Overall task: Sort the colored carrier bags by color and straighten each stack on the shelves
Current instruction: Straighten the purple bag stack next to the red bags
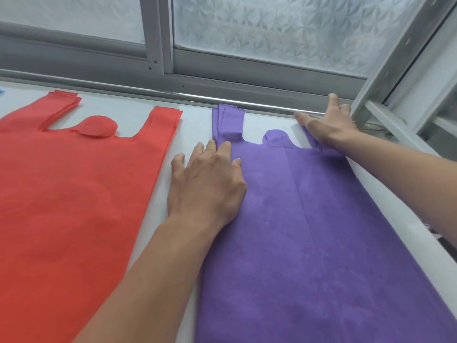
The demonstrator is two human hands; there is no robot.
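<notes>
You have two flat stacks on the white shelf (190,120), handles toward its back edge: red bags (74,194) left, purple bags (309,231) right, apart.

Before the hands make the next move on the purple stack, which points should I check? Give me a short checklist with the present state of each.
1. Colors separated: red stack and purple stack lie apart on the white shelf: ok.
2. Left hand flat on the purple stack's left edge: ok.
3. Right hand on the right handle: ok.
4. Purple left handles aligned: not ok, the layers fan out slightly.
5. Purple right handle straight: cannot tell, the hand covers it.
6. Near edges of both stacks even: cannot tell, out of frame.
</notes>
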